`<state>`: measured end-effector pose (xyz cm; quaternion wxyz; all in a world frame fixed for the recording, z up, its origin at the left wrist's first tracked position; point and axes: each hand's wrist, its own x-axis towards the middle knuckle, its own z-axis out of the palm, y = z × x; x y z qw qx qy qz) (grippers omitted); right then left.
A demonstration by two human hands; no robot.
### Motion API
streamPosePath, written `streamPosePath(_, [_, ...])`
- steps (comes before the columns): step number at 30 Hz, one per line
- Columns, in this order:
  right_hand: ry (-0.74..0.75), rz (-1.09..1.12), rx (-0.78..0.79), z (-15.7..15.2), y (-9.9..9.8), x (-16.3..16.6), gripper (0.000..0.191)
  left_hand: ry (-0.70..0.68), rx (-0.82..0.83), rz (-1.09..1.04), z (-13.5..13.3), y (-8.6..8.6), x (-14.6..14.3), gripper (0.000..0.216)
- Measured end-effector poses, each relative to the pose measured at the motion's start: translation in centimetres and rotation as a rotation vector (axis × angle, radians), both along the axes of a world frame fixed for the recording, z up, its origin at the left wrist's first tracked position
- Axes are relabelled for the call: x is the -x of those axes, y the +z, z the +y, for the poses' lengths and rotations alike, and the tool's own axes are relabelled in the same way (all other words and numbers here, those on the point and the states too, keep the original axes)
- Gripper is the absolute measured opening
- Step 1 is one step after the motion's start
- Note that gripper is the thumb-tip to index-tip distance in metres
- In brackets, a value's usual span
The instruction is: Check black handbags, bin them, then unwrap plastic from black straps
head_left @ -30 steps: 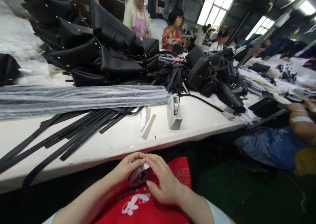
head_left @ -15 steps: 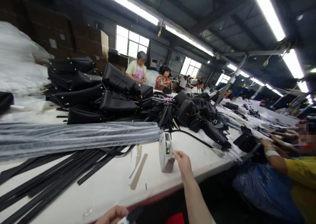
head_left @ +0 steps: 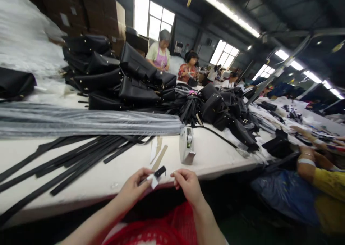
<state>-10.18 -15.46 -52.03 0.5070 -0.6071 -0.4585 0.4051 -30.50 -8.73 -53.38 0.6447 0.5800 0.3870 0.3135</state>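
Note:
My left hand [head_left: 136, 184] is closed around a short black strap end [head_left: 160, 171] with a white paper piece [head_left: 153, 180] wrapped at it. Just to the right, my right hand [head_left: 185, 184] has its thumb and forefinger pinched together; whatever they hold is too small to make out. A small gap separates the pinched fingertips from the strap end. Beyond my right hand stands a pale tape dispenser [head_left: 187, 146] on the white table [head_left: 129, 178], with a roll inside it. Beige and white strips [head_left: 159, 157] lie left of the dispenser.
Long black straps [head_left: 88, 155] and a plastic-wrapped bundle [head_left: 88, 122] cover the table's left side. Black bags [head_left: 140, 90] are piled behind, with more bags [head_left: 229, 119] at right. A co-worker in a yellow sleeve [head_left: 326, 178] is at far right. Other people work across the table.
My right hand has left the tape dispenser and come back toward me, close to my left hand. My left hand has risen into fuller view with the black strap end. The camera has tilted down.

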Motion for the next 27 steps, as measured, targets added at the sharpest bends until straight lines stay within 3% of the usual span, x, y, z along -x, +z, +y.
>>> streamPosePath(3, [0.095, 0.070, 0.024, 0.1, 1.1, 2.7, 0.033, 0.010, -0.032, -0.007, 0.5, 0.4, -0.5, 0.035])
streamPosePath(12, [0.202, 0.094, 0.194, 1.2, -1.7, 4.7, 0.036, 0.070, -0.141, 0.036, 0.3, -0.2, 0.5, 0.026])
streamPosePath(16, [0.215, 0.081, 0.257, 1.9, -2.2, 5.1, 0.042, 0.072, -0.170, 0.078, 0.2, -0.3, 0.6, 0.029])
streamPosePath(19, [0.279, 0.136, 0.220, 2.1, -2.0, 5.5, 0.041, 0.160, -0.208, 0.197, -0.1, -0.1, 0.7, 0.032])
streamPosePath(22, [0.351, 0.252, 0.160, 2.4, -1.5, 6.1, 0.036, 0.263, -0.327, 0.254, -0.4, 0.1, 0.9, 0.031])
streamPosePath(27, [0.236, 0.360, 0.082, 3.1, -0.9, 7.9, 0.036, 0.300, -0.668, 0.191, -0.5, 0.3, 0.9, 0.024])
